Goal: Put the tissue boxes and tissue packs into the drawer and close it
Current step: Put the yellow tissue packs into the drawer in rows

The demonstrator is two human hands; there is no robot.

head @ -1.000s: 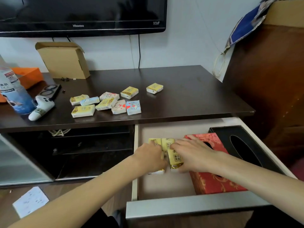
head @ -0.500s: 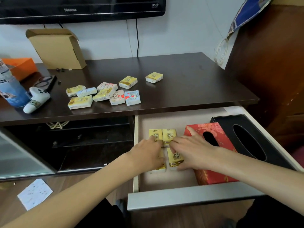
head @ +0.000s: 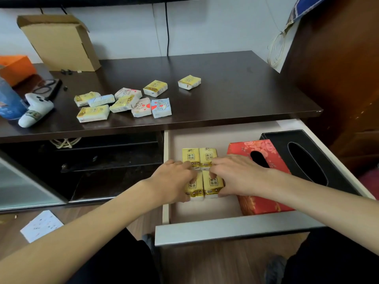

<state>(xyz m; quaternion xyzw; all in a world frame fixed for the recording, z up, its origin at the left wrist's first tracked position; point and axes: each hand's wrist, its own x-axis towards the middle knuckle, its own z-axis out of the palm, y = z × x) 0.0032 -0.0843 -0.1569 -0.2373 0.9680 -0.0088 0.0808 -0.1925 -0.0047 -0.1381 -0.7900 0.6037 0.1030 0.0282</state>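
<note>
The drawer [head: 225, 229] stands pulled open. Inside it, two yellow tissue packs [head: 199, 157] lie side by side at the back left. Two more sit just in front of them: my left hand [head: 172, 182] grips the near-left pack [head: 193, 186], and my right hand [head: 235, 175] pinches the near-right pack [head: 213, 183] between fingers and thumb. A red tissue box [head: 264, 203] lies to their right, and a black tissue box [head: 274, 136] beside it against the drawer's right wall. Several loose tissue packs [head: 123, 103] lie on the dark tabletop, one yellow pack [head: 189, 82] apart from them.
On the dark tabletop [head: 235, 95] are a cardboard box [head: 59, 44], an orange box [head: 16, 68], a blue bottle [head: 8, 101] and a white controller [head: 34, 111] at the left. A brown cabinet [head: 338, 68] stands to the right. A paper [head: 41, 225] lies on the floor.
The two near packs have been squared up side by side in front of the back pair. Both hands have stayed on them, and the view has tilted downward.
</note>
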